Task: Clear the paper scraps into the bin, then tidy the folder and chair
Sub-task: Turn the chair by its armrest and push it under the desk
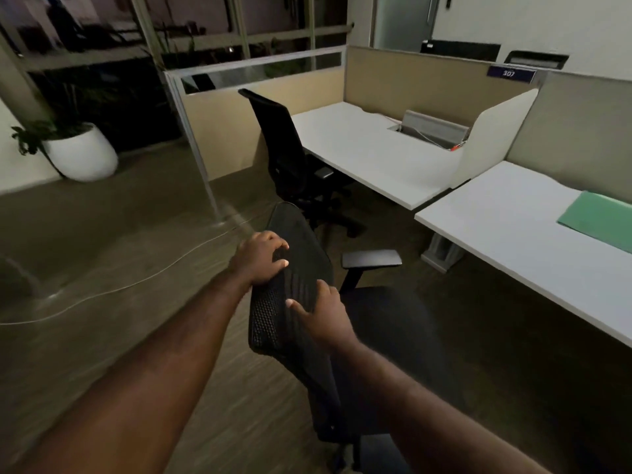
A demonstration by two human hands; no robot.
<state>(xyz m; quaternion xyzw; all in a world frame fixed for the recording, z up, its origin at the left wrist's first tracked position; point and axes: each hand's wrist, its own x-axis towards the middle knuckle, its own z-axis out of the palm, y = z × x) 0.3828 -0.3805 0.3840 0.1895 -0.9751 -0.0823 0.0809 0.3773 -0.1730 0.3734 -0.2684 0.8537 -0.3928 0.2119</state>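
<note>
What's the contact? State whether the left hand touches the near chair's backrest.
Touching. The head view shows the left hand gripping the backrest, fingers curled over its top edge.

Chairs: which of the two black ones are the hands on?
The near chair: the left hand and right hand grip its mesh backrest. The other chair stands untouched at the far desk.

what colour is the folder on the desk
The folder is green, clearest in the head view.
</note>
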